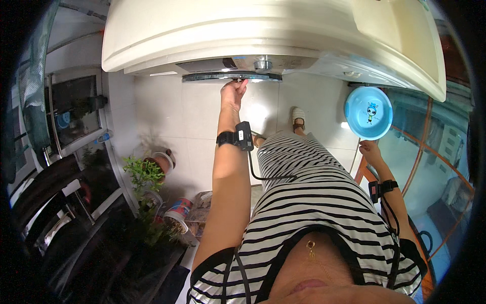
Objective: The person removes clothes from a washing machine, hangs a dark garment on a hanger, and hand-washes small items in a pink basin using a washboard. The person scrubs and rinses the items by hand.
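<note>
My left hand is at the lower edge of the round dark door of a front-loading washing machine, its fingertips partly behind the rim. Above the door is the machine's control panel with a silver dial. On the right, my right hand grips the near rim of a light blue plastic basin, with most of the fingers hidden beneath it. The basin is tilted so that its inside, printed with a cartoon figure, faces the camera.
A cream countertop with a sink spans the top. Potted plants and a printed bucket stand at lower left on the tiled floor. Glass panels with orange frames are at right, dark-paned white-framed windows at left.
</note>
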Tool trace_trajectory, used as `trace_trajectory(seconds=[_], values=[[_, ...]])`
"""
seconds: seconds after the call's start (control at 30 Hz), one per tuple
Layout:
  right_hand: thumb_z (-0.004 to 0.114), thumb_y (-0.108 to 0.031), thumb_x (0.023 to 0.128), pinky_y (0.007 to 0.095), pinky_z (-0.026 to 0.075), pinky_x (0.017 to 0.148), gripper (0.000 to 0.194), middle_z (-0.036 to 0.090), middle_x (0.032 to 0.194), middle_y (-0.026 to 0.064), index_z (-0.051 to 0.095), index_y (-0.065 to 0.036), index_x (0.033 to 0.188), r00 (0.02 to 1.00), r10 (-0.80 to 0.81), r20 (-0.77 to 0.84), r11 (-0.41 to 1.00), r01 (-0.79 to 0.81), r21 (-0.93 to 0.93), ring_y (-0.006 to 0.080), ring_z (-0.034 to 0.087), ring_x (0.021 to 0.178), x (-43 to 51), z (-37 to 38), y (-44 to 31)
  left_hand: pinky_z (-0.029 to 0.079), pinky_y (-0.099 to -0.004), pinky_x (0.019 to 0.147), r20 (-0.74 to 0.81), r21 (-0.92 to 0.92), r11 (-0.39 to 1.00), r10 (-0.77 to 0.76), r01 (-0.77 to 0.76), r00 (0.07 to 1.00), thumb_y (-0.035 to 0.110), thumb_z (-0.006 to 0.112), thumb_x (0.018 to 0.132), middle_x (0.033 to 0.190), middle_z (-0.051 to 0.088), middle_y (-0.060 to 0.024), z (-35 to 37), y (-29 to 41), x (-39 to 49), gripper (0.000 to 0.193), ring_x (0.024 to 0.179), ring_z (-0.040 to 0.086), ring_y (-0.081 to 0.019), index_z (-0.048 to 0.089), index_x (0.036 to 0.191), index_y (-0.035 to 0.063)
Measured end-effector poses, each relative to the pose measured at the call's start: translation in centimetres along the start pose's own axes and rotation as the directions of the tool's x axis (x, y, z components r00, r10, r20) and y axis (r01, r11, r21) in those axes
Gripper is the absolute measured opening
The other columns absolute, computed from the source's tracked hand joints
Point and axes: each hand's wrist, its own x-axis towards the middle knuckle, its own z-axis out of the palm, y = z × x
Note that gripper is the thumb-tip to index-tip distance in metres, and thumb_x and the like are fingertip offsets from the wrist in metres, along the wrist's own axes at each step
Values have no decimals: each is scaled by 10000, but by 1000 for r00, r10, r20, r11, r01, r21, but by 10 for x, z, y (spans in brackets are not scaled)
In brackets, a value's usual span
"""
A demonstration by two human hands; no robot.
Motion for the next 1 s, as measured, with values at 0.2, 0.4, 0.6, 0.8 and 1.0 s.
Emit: trace_trajectory(seconds=[0.2, 0.4, 0.6, 0.8, 1.0], values=[[665, -61, 845, 385, 527, 858, 304, 692, 1038, 148, 642, -18, 1145, 705, -642, -300, 759, 530, -379, 314, 669, 971, 7, -57, -109, 339, -595, 1034, -148, 52, 998, -23, 32, 989, 280, 840, 766, 1293, 522, -134, 59, -55, -38, 768, 1308, 407, -269, 404, 1347, 29], [638, -60, 896, 405, 449, 1001, 346, 584, 1312, 144, 608, -43, 1240, 104, -822, -560, 521, 532, -667, 318, 545, 1226, 17, -174, -224, 193, -476, 1164, -110, 175, 983, 67, -47, 992, 407, 876, 702, 1552, 168, -284, 144, -78, -64, 1299, 1450, 195, -356, -31, 1512, -49], [637, -130, 917, 395, 423, 1027, 376, 577, 1323, 137, 578, -66, 1283, -41, -869, -493, 446, 364, -817, 310, 547, 1219, 70, -244, -241, 197, -436, 1169, -145, 120, 979, 181, -164, 973, 416, 877, 700, 1552, 190, -256, 177, -74, -57, 1347, 1444, 216, -320, -97, 1502, -57], [575, -177, 937, 427, 425, 1029, 286, 608, 1278, 98, 621, -100, 1208, 145, -821, -552, 566, 328, -756, 312, 559, 1190, 115, -234, -215, 127, -465, 1166, -148, -3, 974, 224, -227, 963, 403, 826, 769, 1519, 316, -145, 191, -81, -58, 1085, 1423, 247, -255, 117, 1481, -8], [556, -145, 908, 423, 442, 997, 278, 625, 1231, 84, 631, -107, 1173, 147, -819, -554, 571, 302, -764, 298, 572, 1158, 121, -230, -205, 97, -447, 1158, -70, -65, 965, 248, -253, 966, 349, 802, 810, 1475, 393, -67, 194, -76, -61, 805, 1388, 268, -205, 344, 1395, 41]])
